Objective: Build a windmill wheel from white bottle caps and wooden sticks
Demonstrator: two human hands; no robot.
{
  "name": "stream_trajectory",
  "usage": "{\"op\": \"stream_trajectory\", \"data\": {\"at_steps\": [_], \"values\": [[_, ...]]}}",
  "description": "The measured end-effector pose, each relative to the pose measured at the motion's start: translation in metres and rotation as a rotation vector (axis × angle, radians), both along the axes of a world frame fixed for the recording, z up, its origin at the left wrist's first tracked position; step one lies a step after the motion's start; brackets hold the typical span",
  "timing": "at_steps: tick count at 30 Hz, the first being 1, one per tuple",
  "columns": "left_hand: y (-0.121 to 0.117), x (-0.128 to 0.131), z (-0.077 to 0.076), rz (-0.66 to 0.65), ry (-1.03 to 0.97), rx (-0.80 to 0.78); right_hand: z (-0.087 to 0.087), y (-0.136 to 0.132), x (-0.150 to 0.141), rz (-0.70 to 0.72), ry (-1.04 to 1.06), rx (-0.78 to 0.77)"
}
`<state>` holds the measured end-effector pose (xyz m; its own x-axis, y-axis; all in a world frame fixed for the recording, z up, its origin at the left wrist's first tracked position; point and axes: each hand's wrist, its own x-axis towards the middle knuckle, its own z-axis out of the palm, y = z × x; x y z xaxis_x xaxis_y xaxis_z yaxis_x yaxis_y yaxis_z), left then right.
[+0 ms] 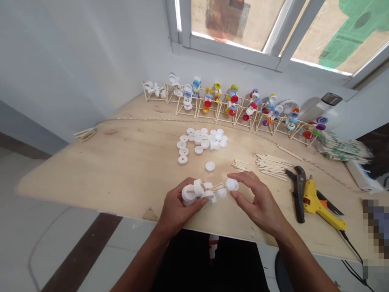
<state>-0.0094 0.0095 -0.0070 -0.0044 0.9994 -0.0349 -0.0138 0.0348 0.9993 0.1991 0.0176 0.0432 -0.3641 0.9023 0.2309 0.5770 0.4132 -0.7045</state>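
Note:
Near the table's front edge, my left hand point(179, 209) is closed around a small assembly of white bottle caps point(199, 187) joined with thin wooden sticks point(217, 187). Between the thumb and fingertips of my right hand point(255, 198) is a single white bottle cap point(232, 185). That cap is just right of the stick ends, beside another cap on the assembly; whether they touch I cannot tell. A loose white cap point(210, 166) lies on the table beyond my hands. Farther back is a cluster of white caps point(205, 142), some with a hole in the middle.
Finished-looking stick frames with coloured cap wheels point(232, 105) line the wall. Cut sticks point(272, 165) lie to the right, beside a black-handled cutter point(299, 194) and a yellow glue gun point(323, 205) with a cord. Bagged sticks point(343, 148) and a bottle point(322, 107) stand at back right.

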Motion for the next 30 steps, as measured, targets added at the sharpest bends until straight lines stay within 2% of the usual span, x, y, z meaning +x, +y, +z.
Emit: {"op": "stream_trajectory", "data": {"at_steps": [5, 14, 20, 26, 30], "values": [[0.0, 0.001, 0.003, 0.04, -0.031, -0.017, 0.001, 0.002, -0.004, 0.034, -0.053, 0.014], [0.0, -0.002, -0.004, -0.002, 0.026, 0.019, 0.0, 0.001, -0.009, 0.046, -0.108, 0.056], [-0.001, -0.004, -0.007, -0.021, 0.063, 0.032, 0.0, -0.001, -0.009, 0.066, -0.101, 0.057], [0.0, -0.003, -0.008, 0.017, 0.005, 0.009, -0.001, 0.0, -0.01, 0.089, -0.087, 0.052], [-0.001, -0.004, -0.01, -0.008, 0.064, 0.037, -0.002, -0.002, -0.009, 0.084, -0.064, 0.044]]}}
